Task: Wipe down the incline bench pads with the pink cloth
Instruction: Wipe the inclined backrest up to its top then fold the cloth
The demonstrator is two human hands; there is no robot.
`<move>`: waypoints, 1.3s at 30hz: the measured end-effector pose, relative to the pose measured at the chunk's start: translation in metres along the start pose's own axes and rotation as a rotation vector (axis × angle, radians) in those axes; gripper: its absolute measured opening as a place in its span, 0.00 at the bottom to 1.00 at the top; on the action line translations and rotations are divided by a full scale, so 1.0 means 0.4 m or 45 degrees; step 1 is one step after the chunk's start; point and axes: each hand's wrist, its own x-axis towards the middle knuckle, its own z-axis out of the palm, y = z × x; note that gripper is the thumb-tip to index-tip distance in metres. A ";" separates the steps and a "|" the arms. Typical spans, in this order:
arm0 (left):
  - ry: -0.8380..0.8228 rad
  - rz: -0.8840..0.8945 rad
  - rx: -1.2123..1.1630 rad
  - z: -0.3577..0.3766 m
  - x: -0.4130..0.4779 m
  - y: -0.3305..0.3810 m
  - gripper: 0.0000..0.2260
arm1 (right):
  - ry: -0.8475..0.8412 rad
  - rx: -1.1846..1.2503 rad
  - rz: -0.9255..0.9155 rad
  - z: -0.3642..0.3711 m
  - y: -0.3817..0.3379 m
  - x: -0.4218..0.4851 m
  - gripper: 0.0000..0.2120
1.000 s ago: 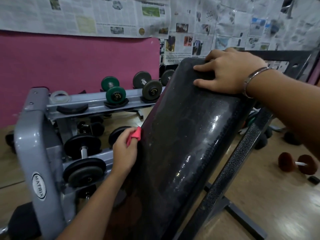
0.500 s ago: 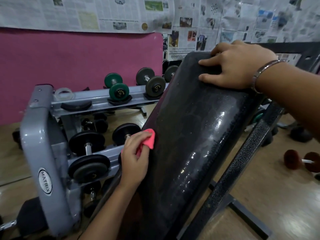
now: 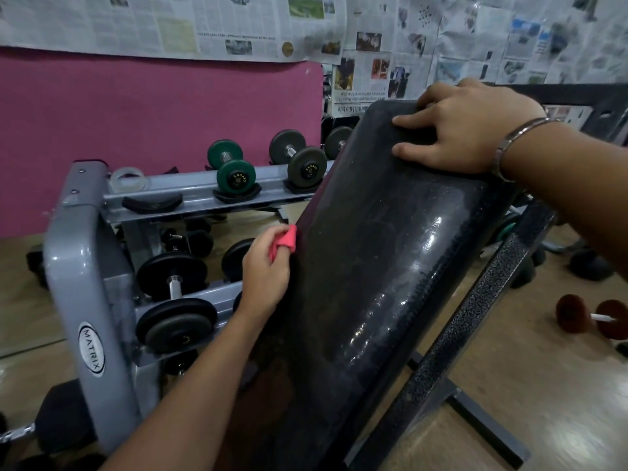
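We hold the pink cloth [image 3: 283, 243] bunched in our left hand [image 3: 265, 266], fingers curled round it, and it presses against the left edge of the bench pad [image 3: 390, 266], at about nine o'clock on the pad's face. The pad is black, shiny and tilted, with its top end away from us at twelve o'clock. Our right hand [image 3: 469, 130] grips that top end near one o'clock: the thumb lies on the face and the other fingers curl over the rim. A metal bracelet [image 3: 506, 144] sits on that wrist. The bench's speckled frame [image 3: 475, 317] runs along the pad's right side. At nine o'clock from the pad stands a grey dumbbell rack [image 3: 88, 283], with a green dumbbell [image 3: 231, 164] on its upper rail. A red dumbbell [image 3: 591, 317] lies on the floor at three o'clock.
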 end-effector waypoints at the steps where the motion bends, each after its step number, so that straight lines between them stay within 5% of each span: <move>1: -0.013 0.020 -0.008 0.008 0.010 0.013 0.12 | -0.002 0.004 0.004 0.001 0.002 0.000 0.33; 7: 0.014 0.248 0.054 -0.002 -0.085 0.003 0.14 | 0.016 0.000 0.007 0.008 0.005 0.000 0.33; 12: 0.031 0.111 0.045 0.010 -0.030 0.026 0.15 | 0.004 -0.003 0.005 0.007 0.003 0.004 0.34; 17: -0.005 0.375 0.075 0.001 -0.152 0.036 0.15 | 0.025 -0.014 0.009 0.015 0.007 0.002 0.34; 21: 0.059 0.177 0.056 0.008 -0.079 0.046 0.15 | 0.024 -0.032 0.000 0.010 0.002 0.005 0.35; 26: -0.055 0.346 -0.010 0.020 -0.150 0.090 0.15 | 0.024 -0.030 0.006 0.016 0.007 0.008 0.35; 32: 0.028 0.151 0.000 0.031 -0.087 0.103 0.16 | 0.033 -0.027 0.003 0.014 0.008 0.007 0.35; 39: -0.091 0.442 0.055 0.016 -0.178 0.122 0.17 | 0.045 -0.028 -0.003 0.019 0.008 0.005 0.35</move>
